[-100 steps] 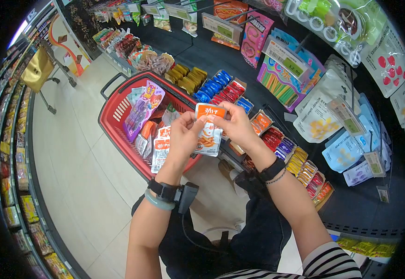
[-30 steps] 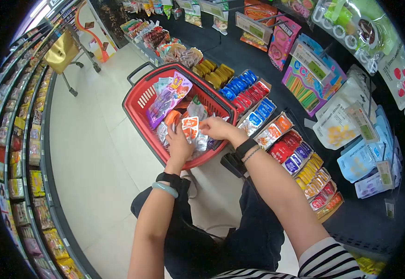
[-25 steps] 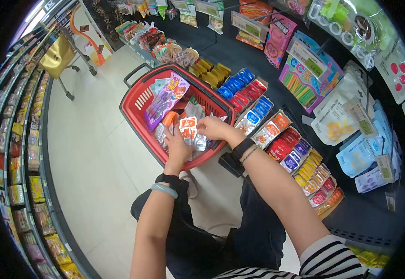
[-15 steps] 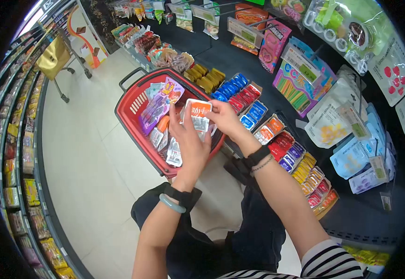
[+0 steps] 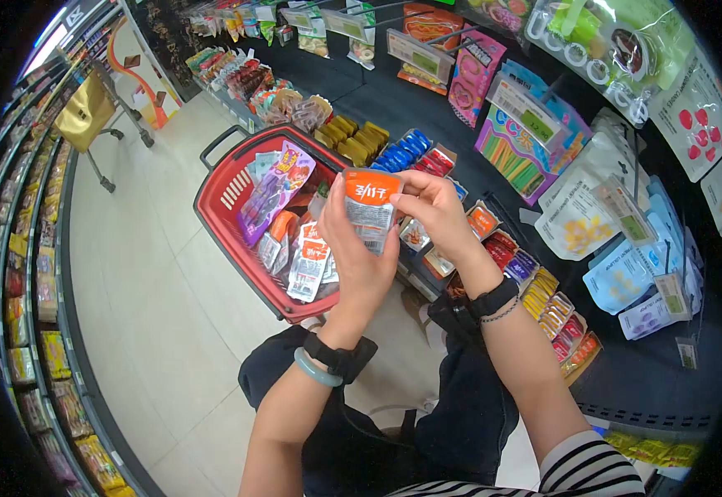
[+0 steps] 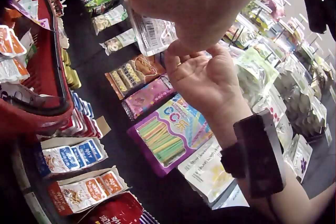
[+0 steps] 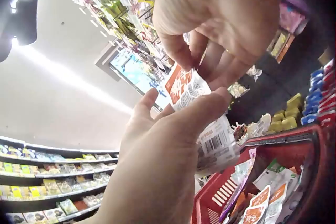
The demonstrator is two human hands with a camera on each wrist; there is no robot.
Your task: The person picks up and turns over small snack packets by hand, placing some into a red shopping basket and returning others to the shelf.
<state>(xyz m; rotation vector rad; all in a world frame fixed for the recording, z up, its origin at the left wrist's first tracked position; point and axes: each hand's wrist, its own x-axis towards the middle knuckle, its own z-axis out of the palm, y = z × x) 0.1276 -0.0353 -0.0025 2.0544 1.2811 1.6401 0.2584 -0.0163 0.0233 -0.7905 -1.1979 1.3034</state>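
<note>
Both hands hold one small orange-and-white snack packet (image 5: 371, 211) in front of the person, beside the right end of the red shopping basket (image 5: 253, 274). The left hand (image 5: 359, 269) cradles it from below, fingers along one edge and thumb on the other. At its upper corner, the right hand (image 5: 442, 217) pinches it between thumb and fingers. Its printed back with a barcode (image 7: 214, 141) shows in the right wrist view. Inside the basket lie similar orange-and-white packets (image 5: 307, 269) and a purple pouch (image 5: 276, 192).
Right of the basket, a dark shelf bears open boxes of small packets, among them blue ones (image 5: 402, 154) and red ones (image 5: 500, 248). Bags such as the candy-straw pouch (image 5: 511, 151) hang above on hooks. A gold bag (image 5: 86, 112) hangs on a wheeled frame at far left.
Both hands were low in the basket among the packets; they have risen and moved right with the orange-and-white packet. Other such packets stay in the basket.
</note>
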